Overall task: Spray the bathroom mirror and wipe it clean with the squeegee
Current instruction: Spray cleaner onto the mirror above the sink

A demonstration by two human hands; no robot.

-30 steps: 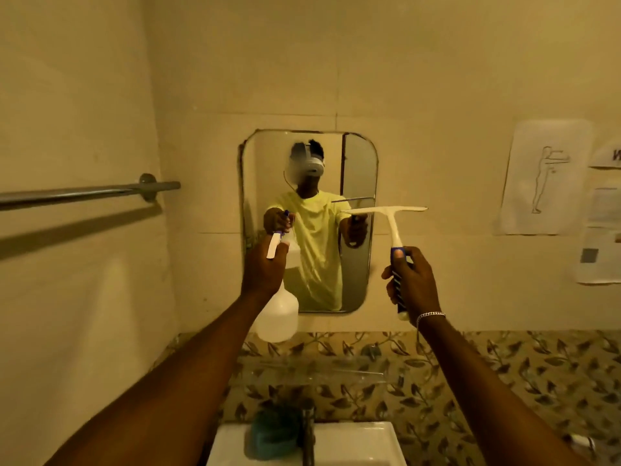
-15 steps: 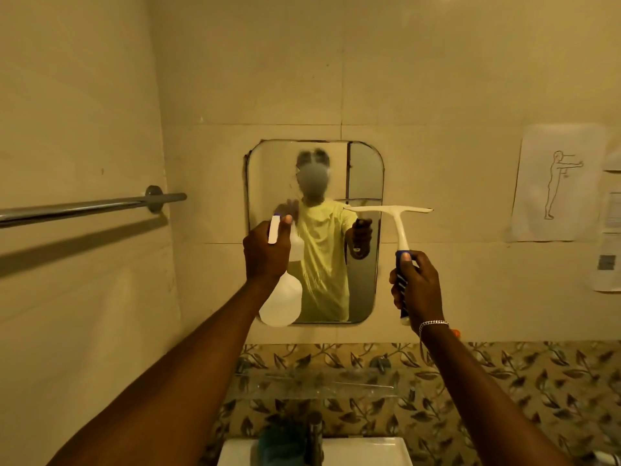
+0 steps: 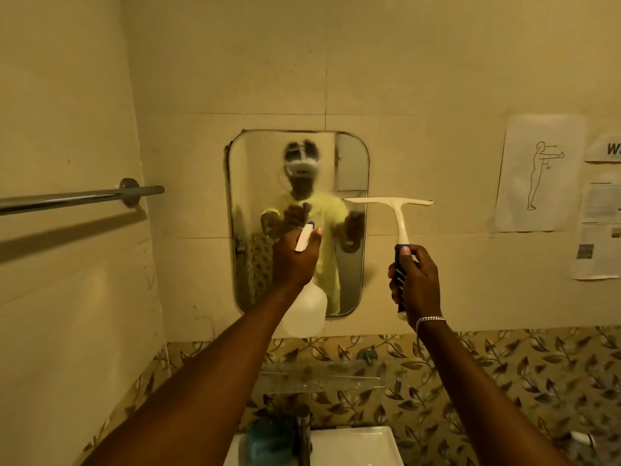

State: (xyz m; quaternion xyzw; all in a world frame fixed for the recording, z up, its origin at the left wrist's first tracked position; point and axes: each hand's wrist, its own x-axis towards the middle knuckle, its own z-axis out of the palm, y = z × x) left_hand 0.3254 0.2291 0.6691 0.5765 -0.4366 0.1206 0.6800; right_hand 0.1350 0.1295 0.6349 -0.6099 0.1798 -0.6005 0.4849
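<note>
My left hand (image 3: 295,260) had its grip closed around the neck of the spray bottle (image 3: 305,311), nozzle aimed at the mirror (image 3: 349,163), whose glass looked misted and blurred across the upper and middle part. My right hand (image 3: 415,284) was wrapped tight on the blue handle of the squeegee (image 3: 398,216), held upright with its white blade level, its left end over the mirror's right edge; whether it touched the glass I could not tell. Below were a leaf-patterned tile band (image 3: 504,371), a tap (image 3: 304,428) and a white sink (image 3: 356,445), with a towel rail (image 3: 77,198) at left.
</note>
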